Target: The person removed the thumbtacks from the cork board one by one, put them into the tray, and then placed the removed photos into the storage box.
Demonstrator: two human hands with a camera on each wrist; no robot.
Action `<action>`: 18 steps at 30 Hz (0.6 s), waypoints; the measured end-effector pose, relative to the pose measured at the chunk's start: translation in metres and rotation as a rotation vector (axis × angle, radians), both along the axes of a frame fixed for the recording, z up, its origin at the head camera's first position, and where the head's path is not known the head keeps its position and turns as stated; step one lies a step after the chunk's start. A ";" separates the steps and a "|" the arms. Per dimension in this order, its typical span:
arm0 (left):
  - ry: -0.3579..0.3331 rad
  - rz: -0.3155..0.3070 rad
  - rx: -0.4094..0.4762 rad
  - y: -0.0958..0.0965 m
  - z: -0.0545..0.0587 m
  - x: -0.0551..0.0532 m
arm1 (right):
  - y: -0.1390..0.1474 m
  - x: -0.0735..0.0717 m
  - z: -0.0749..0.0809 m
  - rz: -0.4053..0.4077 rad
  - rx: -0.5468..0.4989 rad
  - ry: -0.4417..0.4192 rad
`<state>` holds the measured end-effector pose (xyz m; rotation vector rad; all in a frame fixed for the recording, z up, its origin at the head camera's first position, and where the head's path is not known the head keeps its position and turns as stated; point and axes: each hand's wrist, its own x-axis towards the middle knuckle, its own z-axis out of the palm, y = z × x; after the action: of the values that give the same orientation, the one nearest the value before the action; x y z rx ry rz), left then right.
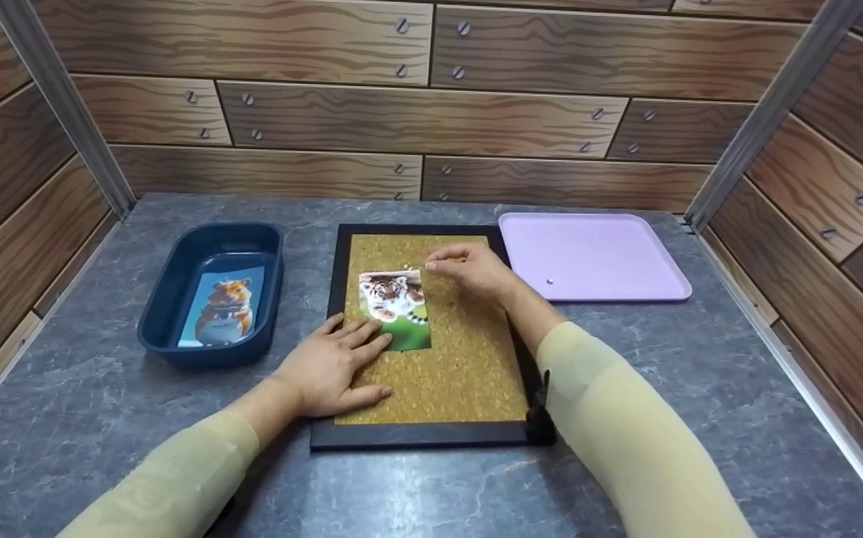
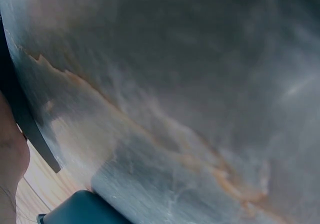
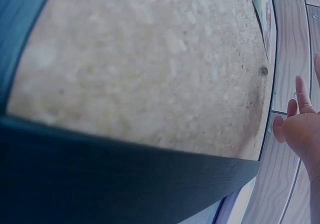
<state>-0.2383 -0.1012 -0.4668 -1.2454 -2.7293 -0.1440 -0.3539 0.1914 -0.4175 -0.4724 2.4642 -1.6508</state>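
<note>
A tiger picture [image 1: 394,308] lies on the cork board [image 1: 468,373], which has a black frame [image 1: 431,435]. My left hand [image 1: 334,366] rests flat on the board, fingertips on the picture's lower left part. Close to the picture's top right corner is my right hand [image 1: 474,270], its thumb and index tips together. Whether they pinch something is too small to tell. Just left of them, at the picture's top edge, sits a tiny clear, shiny piece [image 1: 408,267]. In the right wrist view, other fingers of the right hand [image 3: 300,129] extend loosely.
To the left stands a dark blue bin [image 1: 158,329] holding a hamster picture [image 1: 226,306]. A lilac tray [image 1: 595,250] lies at the back right, against the board's frame, with one small shiny piece [image 1: 550,282] on it. Wood-patterned walls [image 1: 431,112] enclose the grey marbled table [image 1: 700,388].
</note>
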 end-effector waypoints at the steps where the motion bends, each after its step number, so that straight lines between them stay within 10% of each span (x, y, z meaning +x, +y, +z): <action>1: 0.001 -0.001 0.002 0.000 0.000 0.000 | 0.001 0.000 -0.001 -0.003 0.010 -0.004; 18: -0.025 0.009 0.005 0.000 0.000 0.001 | 0.045 0.005 -0.011 0.123 0.218 0.041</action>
<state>-0.2376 -0.1012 -0.4664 -1.2385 -2.7535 -0.1667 -0.3493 0.2360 -0.4287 -0.6187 2.5484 -1.3206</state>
